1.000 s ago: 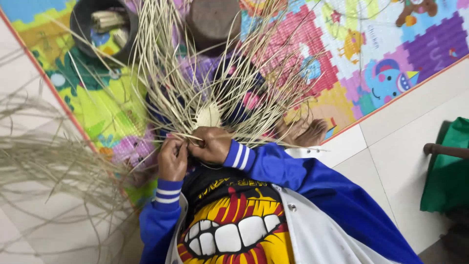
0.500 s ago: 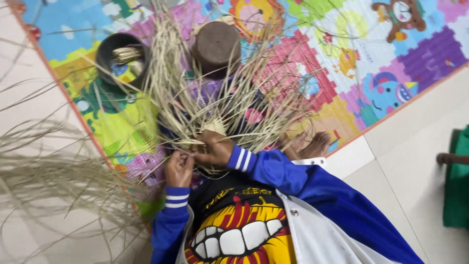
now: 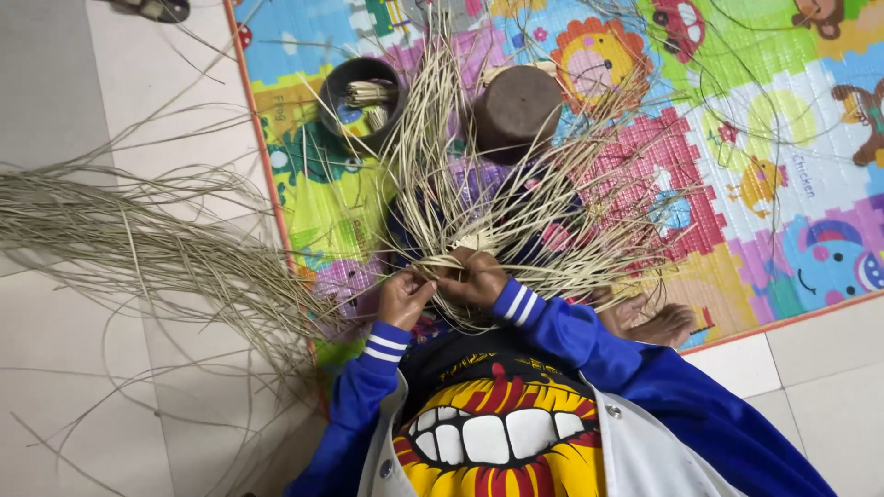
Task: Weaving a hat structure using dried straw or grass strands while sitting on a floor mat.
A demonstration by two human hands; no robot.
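Both hands meet at the woven hub of the straw piece (image 3: 460,267), low on the play mat (image 3: 792,184) near its bottom edge, just above the lap. Left hand (image 3: 402,299) is closed, pinching a few pale strands at the hub's lower-left rim; right hand (image 3: 474,279) is curled over the hub from the right, fingers clamped on the weave. The two hands touch or nearly touch, thumb to thumb

Key relation: the loose straw ends fan up and away from the hands toward the mat's top edge, so the long axis of the spokes runs roughly straight out from the body, spreading left and right. Working point sits directly between the hands, slightly nearer the left fingertips

Spare stock: a long bundle of straw (image 3: 138,239) lies on the tiled floor (image 3: 83,405) left of the mat's left edge, its axis near horizontal, tips trailing toward the left hand. So the left hand is the nearer one to it

Beyond the fan: dark bowl with short cut pieces (image 3: 359,92) upper left, brown round block (image 3: 516,110) just right of it, well apart from the hands. Bare foot (image 3: 658,322) at the mat's bottom edge, right of the right sleeve
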